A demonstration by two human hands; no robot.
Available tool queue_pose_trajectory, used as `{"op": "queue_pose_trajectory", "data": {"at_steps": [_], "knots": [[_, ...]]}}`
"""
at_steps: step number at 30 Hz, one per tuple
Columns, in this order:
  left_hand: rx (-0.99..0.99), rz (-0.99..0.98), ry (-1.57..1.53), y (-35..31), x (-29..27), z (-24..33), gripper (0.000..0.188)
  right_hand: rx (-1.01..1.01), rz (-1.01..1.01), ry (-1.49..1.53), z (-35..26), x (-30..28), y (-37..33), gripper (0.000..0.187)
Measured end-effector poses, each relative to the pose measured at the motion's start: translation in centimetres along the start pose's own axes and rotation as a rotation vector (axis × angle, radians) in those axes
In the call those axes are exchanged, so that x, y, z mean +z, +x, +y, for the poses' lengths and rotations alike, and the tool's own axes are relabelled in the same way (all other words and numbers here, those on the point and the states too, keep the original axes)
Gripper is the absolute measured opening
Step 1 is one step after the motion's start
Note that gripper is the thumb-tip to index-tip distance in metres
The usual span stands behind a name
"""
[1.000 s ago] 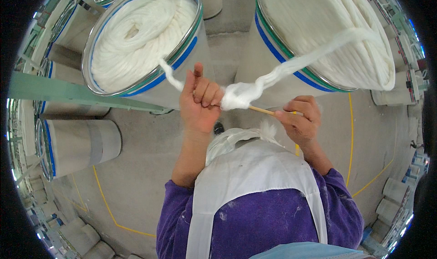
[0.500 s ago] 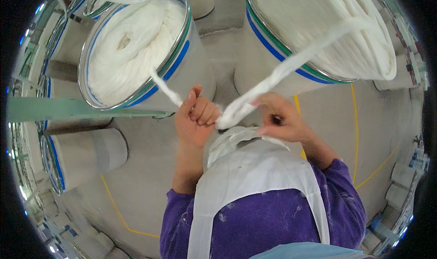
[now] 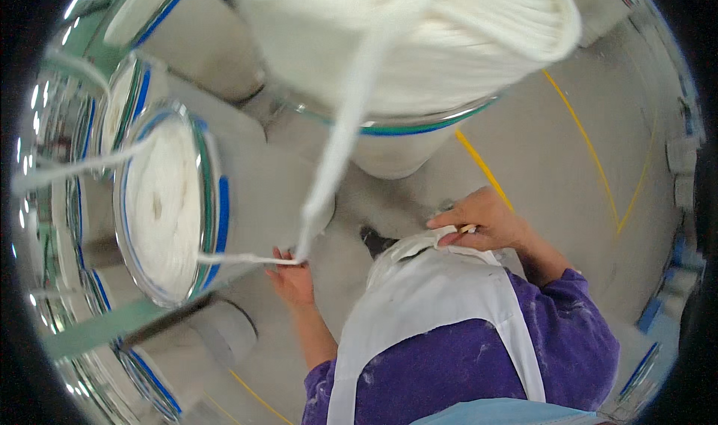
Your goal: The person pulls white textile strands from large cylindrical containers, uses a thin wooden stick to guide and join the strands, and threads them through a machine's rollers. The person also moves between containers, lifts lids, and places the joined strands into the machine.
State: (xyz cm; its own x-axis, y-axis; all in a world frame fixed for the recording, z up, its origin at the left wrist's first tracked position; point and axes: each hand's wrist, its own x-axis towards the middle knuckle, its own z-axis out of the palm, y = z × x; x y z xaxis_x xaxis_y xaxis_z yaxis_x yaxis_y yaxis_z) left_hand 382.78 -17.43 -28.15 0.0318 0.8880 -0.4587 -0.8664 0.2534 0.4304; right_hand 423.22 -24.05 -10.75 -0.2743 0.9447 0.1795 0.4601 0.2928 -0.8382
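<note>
My left hand (image 3: 295, 281) pinches a white fibre sliver (image 3: 329, 167) at a bend, below the cans. From there one length runs up to the large can at the top, and a thinner length (image 3: 243, 258) runs left into the smaller can. My right hand (image 3: 490, 219) is at the top of my white apron (image 3: 441, 275). Its fingers are curled round a small pale thing that I cannot make out, with the thumb by the apron's folded edge. Coiled sliver (image 3: 161, 201) fills the tilted-looking left can (image 3: 254, 193). A bulging pile (image 3: 449, 59) rises above the large can's rim (image 3: 434, 122).
More cans (image 3: 194, 44) stand at the upper left, some with strands rising from them. A green rail (image 3: 112, 324) crosses the lower left, beside another pale can (image 3: 217, 331). Yellow lines (image 3: 486, 171) mark the grey floor.
My view has shifted, bringing the large can toward the middle. My right hand has left the sliver for the apron. My left hand has moved down and left, still with the sliver.
</note>
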Motion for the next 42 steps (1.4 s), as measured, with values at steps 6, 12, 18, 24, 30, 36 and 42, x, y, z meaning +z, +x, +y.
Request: {"op": "queue_pose_trajectory", "data": {"at_steps": [6, 12, 18, 24, 30, 36, 42], "knots": [[-0.323, 0.414, 0.403, 4.2, -13.2, -14.6, 0.037, 0.183, 0.278, -0.101, 6.3, -11.3, -11.9, 0.015], [-0.709, 0.136, 1.167, 4.4, -9.7, -32.7, 0.035, 0.328, 0.412, -0.174, 10.6, -22.3, -18.6, 0.018], [-0.671, -0.141, 1.559, 11.2, 4.5, -48.2, 0.029, 0.426, 0.341, -0.127, 23.3, -31.4, -16.6, 0.029], [-0.150, -1.025, 2.389, 23.9, 9.3, -62.6, 0.016, 0.856, -0.343, -0.515, 46.9, -34.7, -14.7, 0.042], [0.004, -0.417, 1.929, 30.0, 16.8, -72.0, 0.021, 0.959, -0.317, -0.352, 59.1, -46.2, -19.8, 0.035], [-0.480, -0.033, 1.686, 38.9, 27.7, -73.7, 0.019, 1.081, -0.043, 0.061, 67.2, -59.5, -9.2, 0.029], [0.039, -0.432, 2.199, 47.4, 33.1, -73.0, 0.016, 0.857, -0.275, -0.064, 77.3, -71.9, 10.0, 0.029]]}}
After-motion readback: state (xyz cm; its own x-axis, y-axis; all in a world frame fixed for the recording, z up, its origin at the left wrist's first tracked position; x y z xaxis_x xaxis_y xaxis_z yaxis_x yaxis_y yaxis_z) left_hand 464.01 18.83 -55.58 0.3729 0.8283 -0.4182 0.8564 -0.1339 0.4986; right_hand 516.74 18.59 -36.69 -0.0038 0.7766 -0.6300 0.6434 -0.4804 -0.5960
